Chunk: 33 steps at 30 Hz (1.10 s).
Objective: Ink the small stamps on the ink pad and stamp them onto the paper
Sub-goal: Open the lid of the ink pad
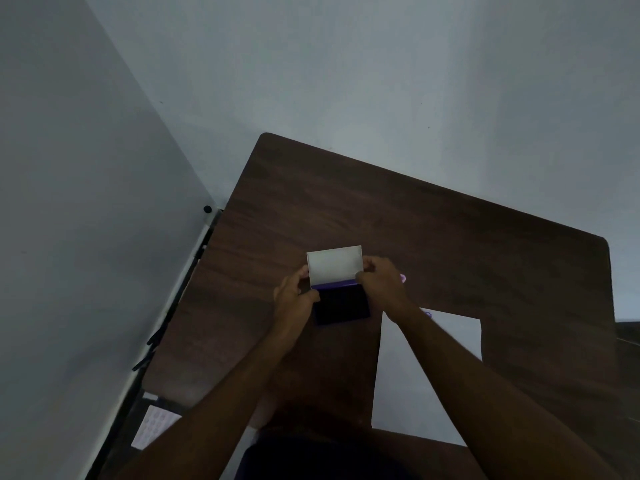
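An ink pad [343, 304] lies in the middle of the dark wooden table [450, 237], its dark pad exposed and its whitish lid [335, 264] standing up behind it. My left hand [294, 299] grips the pad's left side. My right hand [381, 282] holds the lid's right edge. A white sheet of paper [415, 375] lies to the right, partly under my right forearm, with a small purple mark [428, 314] near its top. Something small and pinkish [402, 278] peeks out behind my right hand; whether it is a stamp I cannot tell.
Grey walls meet in a corner behind and left of the table. A dark metal frame [173, 306] runs down the table's left side. A pale dotted sheet [154, 427] lies low at the left, below the table edge.
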Each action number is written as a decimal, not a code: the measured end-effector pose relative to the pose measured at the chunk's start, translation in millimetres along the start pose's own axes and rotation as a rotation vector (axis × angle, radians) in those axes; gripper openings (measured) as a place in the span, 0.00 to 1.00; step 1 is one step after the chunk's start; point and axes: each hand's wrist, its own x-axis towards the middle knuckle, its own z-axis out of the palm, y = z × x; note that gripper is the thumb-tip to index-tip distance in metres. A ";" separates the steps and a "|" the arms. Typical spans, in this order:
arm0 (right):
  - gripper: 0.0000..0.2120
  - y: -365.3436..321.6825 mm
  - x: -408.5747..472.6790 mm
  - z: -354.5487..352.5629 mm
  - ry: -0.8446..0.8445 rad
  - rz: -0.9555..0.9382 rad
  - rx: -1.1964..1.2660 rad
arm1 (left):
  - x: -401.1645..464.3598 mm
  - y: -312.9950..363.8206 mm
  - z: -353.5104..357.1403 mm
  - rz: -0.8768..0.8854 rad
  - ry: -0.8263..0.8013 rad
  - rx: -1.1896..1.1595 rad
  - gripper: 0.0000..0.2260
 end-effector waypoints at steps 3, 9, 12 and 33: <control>0.17 -0.4 4.9 1.1 -0.025 0.000 0.008 | 4.7 -0.6 1.5 -0.029 0.015 0.017 0.26; 0.14 2.5 10.7 3.3 -0.020 -0.002 0.020 | 10.1 0.9 2.4 -0.047 0.029 0.031 0.25; 0.14 3.6 13.5 4.2 -0.038 0.002 0.022 | 12.5 1.9 1.4 -0.050 0.018 0.050 0.26; 0.04 5.0 20.3 12.2 -0.001 0.041 -0.044 | 14.7 5.9 4.3 0.061 0.087 0.195 0.19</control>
